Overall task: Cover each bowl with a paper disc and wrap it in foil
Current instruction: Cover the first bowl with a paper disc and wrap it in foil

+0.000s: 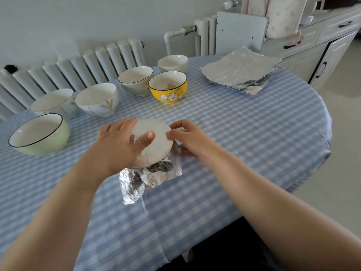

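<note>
From the head view, a paper disc (154,139) lay across the top of a bowl that was hidden beneath it, near the middle of the checked tabletop (254,124). A foil sheet (136,182) sat under the bowl, crumpled and partly pulled up on the near side. The left hand (121,143) rested over the disc's left edge, fingers fairly straight, thumb pressing on the paper. The right hand (187,137) pinched the disc's right rim between thumb and fingertips. Six uncovered bowls stood behind, among them a yellow bowl (168,88), and a foil stack (240,69) lay far right. The disc could probably slide off-centre if either hand lifted before the foil was folded over; thin foil might also tear when tugged.
</note>
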Available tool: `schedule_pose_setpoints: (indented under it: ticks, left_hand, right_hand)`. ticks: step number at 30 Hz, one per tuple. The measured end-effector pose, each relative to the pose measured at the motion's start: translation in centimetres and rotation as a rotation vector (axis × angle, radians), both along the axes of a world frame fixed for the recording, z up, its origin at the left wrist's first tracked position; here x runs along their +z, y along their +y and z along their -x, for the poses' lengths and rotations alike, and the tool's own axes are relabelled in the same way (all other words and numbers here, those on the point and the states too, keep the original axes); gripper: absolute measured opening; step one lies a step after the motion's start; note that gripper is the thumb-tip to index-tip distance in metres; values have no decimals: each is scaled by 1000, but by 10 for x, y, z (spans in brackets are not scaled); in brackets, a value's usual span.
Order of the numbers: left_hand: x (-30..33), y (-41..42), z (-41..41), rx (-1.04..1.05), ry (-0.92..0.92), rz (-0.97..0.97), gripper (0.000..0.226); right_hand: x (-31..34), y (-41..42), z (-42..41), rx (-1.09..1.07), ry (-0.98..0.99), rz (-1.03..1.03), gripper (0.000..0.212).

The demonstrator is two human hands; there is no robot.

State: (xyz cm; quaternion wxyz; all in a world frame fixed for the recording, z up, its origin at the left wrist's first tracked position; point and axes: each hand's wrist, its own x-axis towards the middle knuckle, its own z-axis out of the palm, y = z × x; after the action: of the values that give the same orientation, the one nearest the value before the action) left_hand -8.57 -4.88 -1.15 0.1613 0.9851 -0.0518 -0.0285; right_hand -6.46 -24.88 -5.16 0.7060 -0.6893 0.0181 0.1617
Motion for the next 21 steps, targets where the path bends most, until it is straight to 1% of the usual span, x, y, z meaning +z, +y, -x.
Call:
schedule_pose_setpoints:
  ticks: [3, 5, 7, 9, 11, 13, 16, 19, 21]
  left_hand:
    - [-2, -8, 15, 18, -97, -145, 115]
    - [-9, -9, 14, -37, -177, -226, 105]
    - [-15, -8, 9, -137, -200, -198, 105]
    - [-20, -5, 5, -194, -164, -109, 107]
    - [-24, -2, 3, -207, -127, -67, 109]
    - [-24, -1, 2, -212, -122, -79, 111]
    - [-23, -2, 2, -213, -120, -90, 113]
    - [-23, -3, 2, -209, -122, -97, 115]
    - [-24, -3, 2, -205, -121, -100, 115]
  right_hand:
    - [1, -6, -14, 162, -16, 59, 13]
    - [0, -6, -18, 197, -56, 93, 12]
    - [0, -5, -19, 186, -94, 106, 12]
    - [-1, -4, -18, 169, -159, 172, 13]
    - [-3, -3, -17, 139, -245, 273, 15]
    - [-6, -2, -14, 80, -334, 318, 20]
    - [-8, 2, -1, -68, -390, 257, 25]
    - [-14, 11, 12, -169, -370, 163, 23]
    - [-20, 17, 18, -233, -367, 158, 21]
